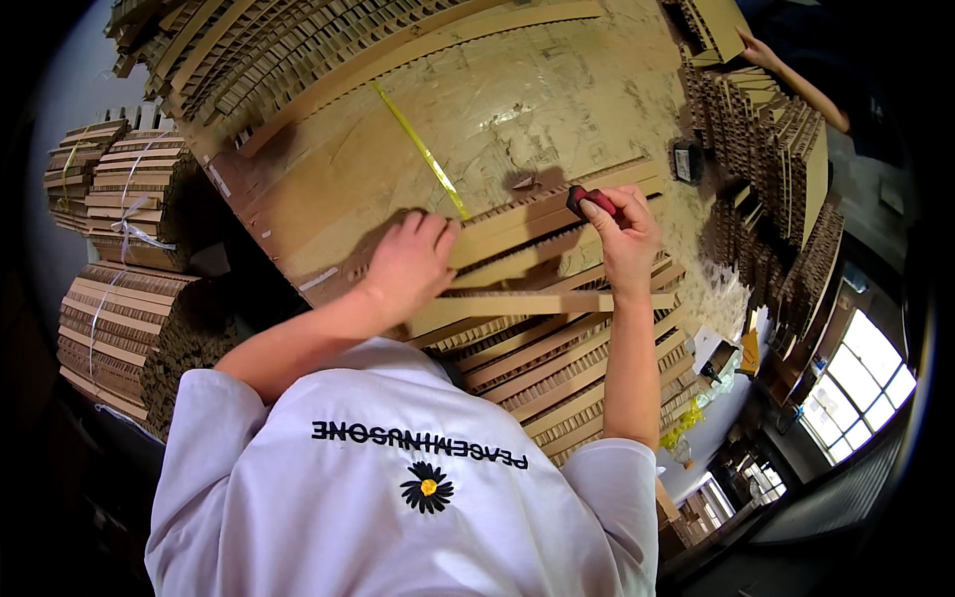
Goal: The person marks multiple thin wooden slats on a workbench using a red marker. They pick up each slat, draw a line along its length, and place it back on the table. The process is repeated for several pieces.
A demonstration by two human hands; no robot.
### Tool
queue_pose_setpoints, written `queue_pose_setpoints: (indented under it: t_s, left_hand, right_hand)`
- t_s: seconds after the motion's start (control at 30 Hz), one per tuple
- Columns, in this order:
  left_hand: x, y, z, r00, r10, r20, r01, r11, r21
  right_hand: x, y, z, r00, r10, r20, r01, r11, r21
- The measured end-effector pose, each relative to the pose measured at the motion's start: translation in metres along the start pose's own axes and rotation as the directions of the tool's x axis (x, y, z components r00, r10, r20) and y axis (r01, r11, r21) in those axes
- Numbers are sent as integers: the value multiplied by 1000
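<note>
My right hand is closed around a short red and black hand tool, raised over the right part of the cardboard strips; its working end is hard to make out. My left hand lies with its fingers spread over the left end of a brown honeycomb cardboard strip. Its thumb is hidden. Another loose strip crosses just below both hands, near my chest. Closer to me, several more honeycomb strips lie side by side.
A yellow strap stretches across the worktable. Honeycomb cardboard is stacked at the far side and right. Tied bundles stand on the left. A small black box sits at right. Another person's hand touches cardboard far right.
</note>
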State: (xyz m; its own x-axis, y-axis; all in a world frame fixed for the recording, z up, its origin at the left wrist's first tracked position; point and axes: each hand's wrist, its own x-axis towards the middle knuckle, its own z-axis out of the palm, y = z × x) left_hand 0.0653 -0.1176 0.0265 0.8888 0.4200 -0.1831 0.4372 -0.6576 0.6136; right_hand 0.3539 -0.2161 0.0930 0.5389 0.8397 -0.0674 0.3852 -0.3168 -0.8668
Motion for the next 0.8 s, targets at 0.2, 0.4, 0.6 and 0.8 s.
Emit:
queue_pose_setpoints:
  t_s: [0.2,0.4,0.6,0.8]
  left_hand:
    - [25,-85,-68,965,-55,-257,124,958,259]
    - [25,-98,-71,948,-16,-319,73,983,166]
    - [25,-98,-70,955,-55,-293,100,985,140]
    - [24,-95,-72,957,-77,-280,115,986,123]
  right_hand:
    - [26,-4,26,990,-103,96,99,994,36]
    - [74,4,71,948,-308,84,303,951,68]
    - [113,16,85,920,-340,197,329,940,87]
    - [126,18,88,905,-354,235,345,935,82]
